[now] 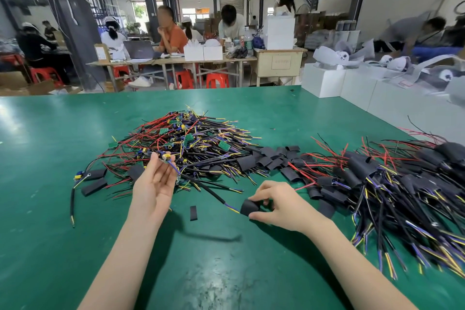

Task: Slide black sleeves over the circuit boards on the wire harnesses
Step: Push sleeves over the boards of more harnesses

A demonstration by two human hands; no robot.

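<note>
Right hand (276,205) fingers pinch black sleeve (249,207) | left hand (153,184) holds harness (167,158)

green table (63,133) | white boxes (352,85) (right edge) | red stools (201,79) | laptop (138,50)

I count two bare hands (153,184), two heaps of wire harnesses (186,143) and four red plastic stools (217,80). Loose flat black sleeves (93,187) left of the heap: three; smaller black strip (193,213): one.

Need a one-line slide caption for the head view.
Left hand lifts a wire harness from the unsleeved pile while right hand pinches a black sleeve over the green table.
</note>
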